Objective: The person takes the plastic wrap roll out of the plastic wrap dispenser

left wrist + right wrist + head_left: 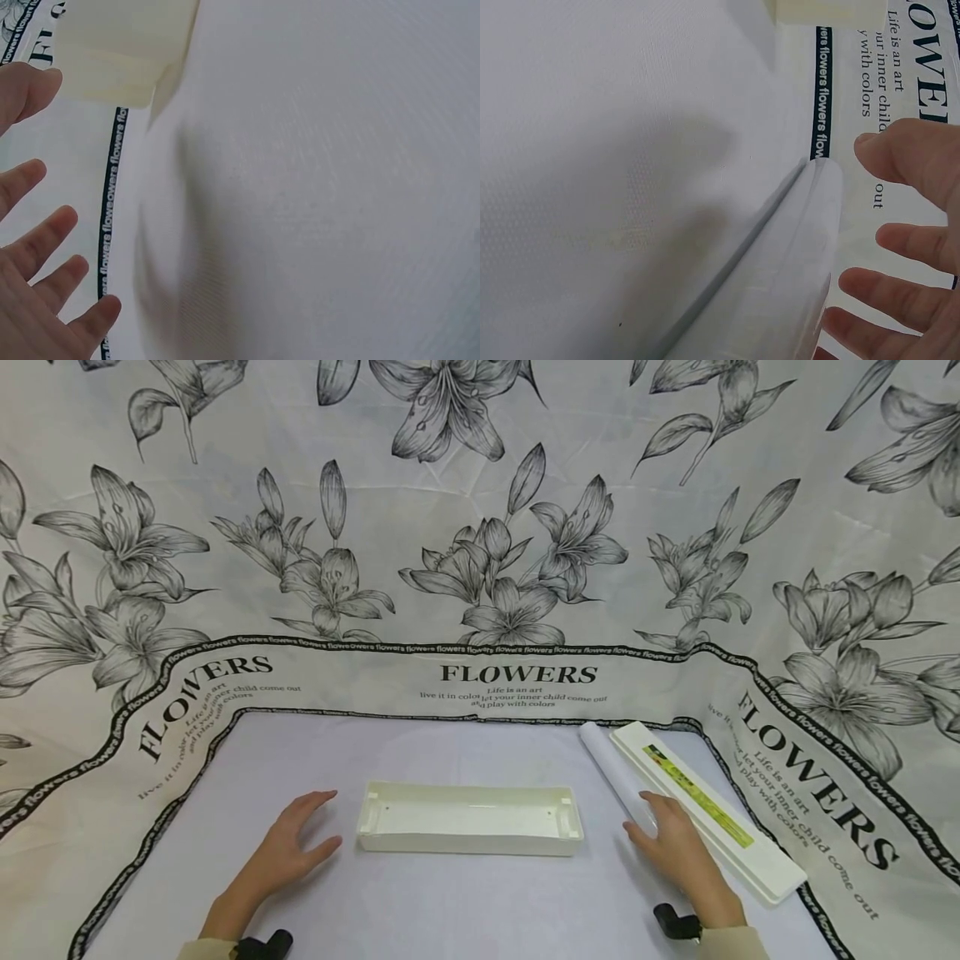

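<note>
A long, cream-white open box [468, 843] lies lengthwise in the middle of the table, its inside facing up. To its left, my left hand [288, 843] hovers with fingers spread, apart from the box; the left wrist view shows the same hand [45, 292] holding nothing. On the right, a smooth white roll, perhaps of plastic film [611, 764], lies slanted. My right hand [678, 843] is over its near end with fingers apart. In the right wrist view the fingers stand beside the roll [780, 277]; whether a fingertip touches it I cannot tell.
Right of the roll lies a long white lid-like piece [772, 872] with a yellow-green label [701, 797]. A white cloth [465, 914] with a black lettered border covers the table. Behind it, floral-printed fabric [420, 543] rises.
</note>
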The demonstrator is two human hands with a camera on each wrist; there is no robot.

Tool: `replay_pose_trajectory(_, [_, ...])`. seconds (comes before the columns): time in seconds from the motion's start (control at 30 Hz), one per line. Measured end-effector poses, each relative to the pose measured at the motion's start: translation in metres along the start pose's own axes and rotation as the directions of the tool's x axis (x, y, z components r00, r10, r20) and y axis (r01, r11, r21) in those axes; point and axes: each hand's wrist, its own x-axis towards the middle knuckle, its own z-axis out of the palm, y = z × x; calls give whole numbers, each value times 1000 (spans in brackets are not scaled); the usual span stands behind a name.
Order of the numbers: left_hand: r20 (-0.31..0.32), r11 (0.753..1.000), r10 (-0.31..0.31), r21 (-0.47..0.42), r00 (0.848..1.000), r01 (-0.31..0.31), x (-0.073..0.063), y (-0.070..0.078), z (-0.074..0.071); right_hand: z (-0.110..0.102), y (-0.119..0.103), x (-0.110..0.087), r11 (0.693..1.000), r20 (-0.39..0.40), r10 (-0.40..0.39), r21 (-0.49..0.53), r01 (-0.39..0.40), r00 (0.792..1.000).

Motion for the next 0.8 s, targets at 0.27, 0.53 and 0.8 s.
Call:
replay_pose_trajectory(0.27, [2, 997, -78, 10, 997, 78, 3, -2, 1, 1, -8, 2, 998, -85, -58, 9, 59, 995])
replay_pose_trajectory(0.53, [29, 986, -164, 31, 986, 163, 6, 4, 0, 6, -19, 3, 998, -105, -60, 2, 60, 993])
replay_pose_trajectory(0.8, [42, 980, -165, 116, 985, 159, 8, 9, 4, 9, -27, 3, 991, -144, -134, -49, 128, 980])
